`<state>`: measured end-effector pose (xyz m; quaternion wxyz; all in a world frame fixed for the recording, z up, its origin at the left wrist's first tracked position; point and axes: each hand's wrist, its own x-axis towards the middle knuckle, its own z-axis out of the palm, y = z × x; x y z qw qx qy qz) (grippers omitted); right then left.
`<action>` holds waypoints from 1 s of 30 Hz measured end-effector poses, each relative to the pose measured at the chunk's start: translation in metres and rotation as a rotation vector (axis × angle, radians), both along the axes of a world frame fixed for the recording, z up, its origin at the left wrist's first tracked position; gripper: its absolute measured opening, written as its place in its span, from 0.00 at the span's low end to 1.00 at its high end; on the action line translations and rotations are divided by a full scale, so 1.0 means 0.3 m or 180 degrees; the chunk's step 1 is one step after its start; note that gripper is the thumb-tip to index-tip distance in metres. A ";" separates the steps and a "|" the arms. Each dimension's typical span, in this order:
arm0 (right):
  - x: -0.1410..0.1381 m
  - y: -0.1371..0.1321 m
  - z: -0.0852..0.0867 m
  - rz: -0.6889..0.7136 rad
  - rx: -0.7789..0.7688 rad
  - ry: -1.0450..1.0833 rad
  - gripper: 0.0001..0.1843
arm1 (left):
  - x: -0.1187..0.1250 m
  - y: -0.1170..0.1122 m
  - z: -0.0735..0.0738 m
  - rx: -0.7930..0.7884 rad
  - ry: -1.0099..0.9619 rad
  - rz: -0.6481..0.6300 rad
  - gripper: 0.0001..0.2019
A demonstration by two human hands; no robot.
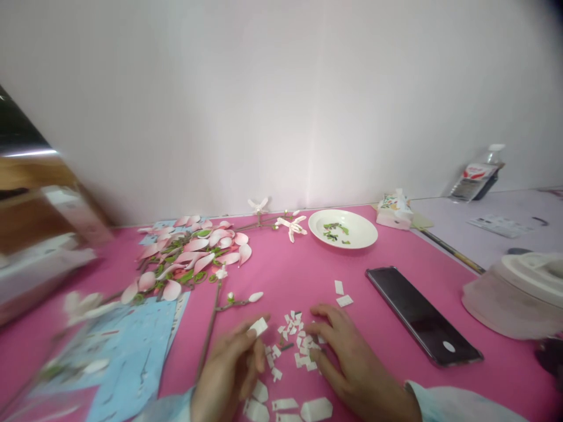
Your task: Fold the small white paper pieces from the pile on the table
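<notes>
My left hand [231, 369] is at the near edge of the pink table [303, 275], fingers pinched on a small white paper piece [258, 326]. My right hand [352, 357] lies flat beside it, fingers spread over a scatter of several small white paper pieces [294, 343]. A thin brown twig with white buds [220, 310] runs up from my left hand towards a heap of pink petals and green bits [193, 252]. Larger white cut shapes [285, 407] lie just under my hands.
A black phone [422, 313] lies right of my right hand. A white plate with green scraps [343, 228] and a tissue pack [394, 211] sit farther back. Blue paper [132, 346] covers the near left. A white lidded container [519, 293] stands at the right, a bottle [477, 173] behind.
</notes>
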<state>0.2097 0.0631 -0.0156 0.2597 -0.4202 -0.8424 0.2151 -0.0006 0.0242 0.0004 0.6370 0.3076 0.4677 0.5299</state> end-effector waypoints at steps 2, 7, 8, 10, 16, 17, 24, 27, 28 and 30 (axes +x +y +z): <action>0.000 -0.002 -0.001 0.0016 0.0067 -0.0067 0.12 | 0.003 -0.001 0.001 -0.0020 0.0027 0.0001 0.19; -0.002 -0.004 0.002 0.0049 0.0131 -0.0193 0.11 | 0.004 -0.002 -0.007 -0.0032 -0.0062 0.0026 0.12; -0.003 -0.003 0.002 0.0054 0.0138 -0.0214 0.11 | 0.003 -0.002 -0.009 -0.0040 -0.0082 0.0025 0.11; -0.005 -0.002 0.001 0.0069 0.0176 -0.0261 0.12 | 0.003 -0.002 -0.013 -0.0039 -0.0108 0.0021 0.11; -0.006 -0.001 -0.001 0.0078 0.0218 -0.0397 0.13 | 0.001 0.002 -0.019 -0.0052 -0.0142 0.0006 0.14; -0.006 -0.002 -0.001 0.0060 0.0206 -0.0403 0.12 | 0.000 0.003 -0.020 -0.0048 -0.0146 -0.0003 0.14; -0.006 -0.001 -0.017 0.0077 0.0346 -0.0372 0.16 | -0.001 -0.001 -0.018 -0.0041 -0.0186 -0.0062 0.15; -0.007 -0.001 -0.020 0.0131 0.0439 -0.0353 0.17 | 0.000 -0.003 -0.018 -0.0004 -0.0227 -0.0101 0.14; -0.007 -0.001 -0.018 0.0145 0.0430 -0.0342 0.16 | 0.000 -0.003 -0.018 0.0003 -0.0233 -0.0115 0.14; -0.008 -0.002 -0.010 0.0157 0.0368 -0.0299 0.13 | 0.000 -0.005 -0.016 -0.0017 -0.0233 -0.0133 0.14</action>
